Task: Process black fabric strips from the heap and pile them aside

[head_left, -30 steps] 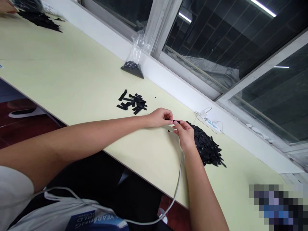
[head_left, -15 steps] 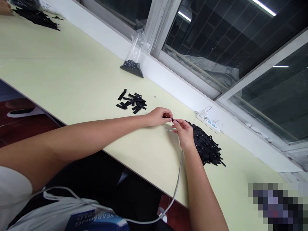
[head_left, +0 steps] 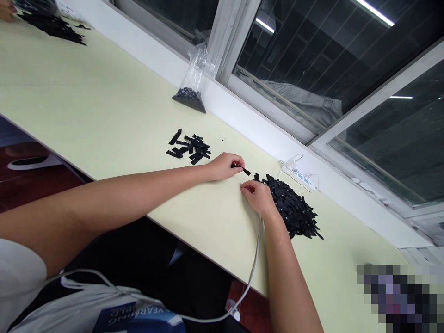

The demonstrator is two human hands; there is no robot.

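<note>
clear plastic bag (head_left: 196, 74) holds small black pieces (head_left: 189, 94)

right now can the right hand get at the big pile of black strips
Probably yes: the right hand rests on the table right beside the big pile of black strips, with nothing between them.

A: Any readable text?

B: One spot only. Blue card (head_left: 138, 319) at the bottom edge, hanging from a white lanyard (head_left: 104, 289), printed upside down to the camera. White letters read roughly "VEARMING" and, below it, "IELD"; both are cut off, so full words can't be confirmed.

A: Power strip (head_left: 301, 178) by the window?

B: Has small coloured marks, too small to read.

A: Bottom right corner?

B: Pixelated patch (head_left: 398, 296), nothing legible.
</note>
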